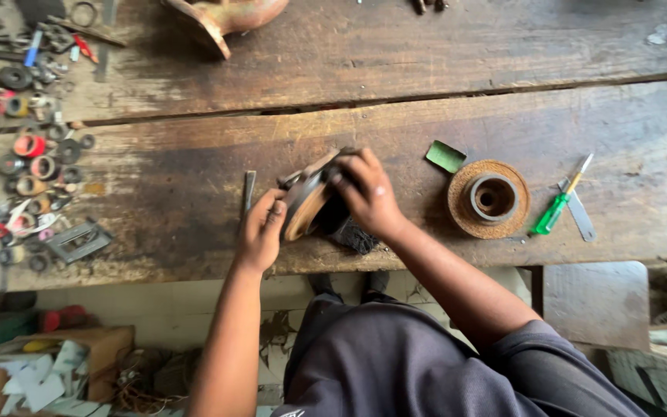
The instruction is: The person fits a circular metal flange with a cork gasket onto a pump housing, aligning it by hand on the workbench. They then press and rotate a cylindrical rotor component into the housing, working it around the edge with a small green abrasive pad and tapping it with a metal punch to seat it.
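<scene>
Both hands are clamped on the round metal part (pixel 308 202) tipped on edge at the bench's (pixel 426 116) near edge, left hand (pixel 260 232) curled under, right hand (pixel 368 193) gripping over; if either grip slackens, I reckon it could roll off onto the floor.

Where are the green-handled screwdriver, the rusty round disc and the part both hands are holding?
Green-handled screwdriver (pixel 552 214): head view, on its handle.
Rusty round disc (pixel 463 207): head view, on its left flange.
Round metal part (pixel 306 208): head view, on its face.
</scene>
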Demonstrator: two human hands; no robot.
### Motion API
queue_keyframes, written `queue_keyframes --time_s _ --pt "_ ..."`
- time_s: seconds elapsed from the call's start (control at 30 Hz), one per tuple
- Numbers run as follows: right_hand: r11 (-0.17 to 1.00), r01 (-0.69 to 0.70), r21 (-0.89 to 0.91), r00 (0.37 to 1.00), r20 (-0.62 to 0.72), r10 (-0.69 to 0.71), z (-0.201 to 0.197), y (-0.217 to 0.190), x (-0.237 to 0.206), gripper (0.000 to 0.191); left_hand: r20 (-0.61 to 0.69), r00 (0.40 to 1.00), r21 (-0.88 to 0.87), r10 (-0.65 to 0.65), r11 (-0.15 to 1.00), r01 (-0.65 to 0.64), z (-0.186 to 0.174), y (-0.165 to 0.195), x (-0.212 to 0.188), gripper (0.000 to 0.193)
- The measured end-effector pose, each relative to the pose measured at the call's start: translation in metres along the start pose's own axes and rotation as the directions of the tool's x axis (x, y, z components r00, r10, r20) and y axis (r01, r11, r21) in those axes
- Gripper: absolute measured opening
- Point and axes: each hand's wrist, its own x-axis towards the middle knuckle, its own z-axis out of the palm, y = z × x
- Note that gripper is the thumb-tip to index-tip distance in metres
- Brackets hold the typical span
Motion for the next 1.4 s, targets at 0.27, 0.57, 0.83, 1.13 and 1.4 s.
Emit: queue_keyframes --time_s 0.27,0.57,0.83,1.13,1.4 --pt "0.896 0.438 -0.072 0.898 0.077 -0.433 0.002 -0.056 0.009 0.036 -0.266 0.955 0.399 -0.131 0.887 0.233 0.029 0.033 -0.001 0.054" --pt "0.950 0.304 0.066 0.948 -0.117 -0.295 0.038 0.020 0.022 0.014 -0.512 0.855 0.320 -0.085 0.905 0.281 0.039 0.006 0.013 0.053" --pt "0.822 -0.288 0.491 0.953 0.063 0.296 0.059 0.047 0.025 0.013 -0.517 0.856 0.233 0.007 0.963 0.133 0.029 -0.004 -0.002 0.043" --pt "0.696 0.718 -0.029 0.683 0.221 -0.696 0.033 -0.069 0.002 0.041 -0.390 0.911 -0.016 -0.137 0.990 0.142 -0.010 -0.026 -0.071 0.051" --pt "0.892 0.444 0.081 0.879 0.152 -0.451 0.066 -0.019 0.001 0.027 -0.575 0.816 0.267 -0.063 0.928 0.260 -0.011 -0.032 -0.084 0.058"
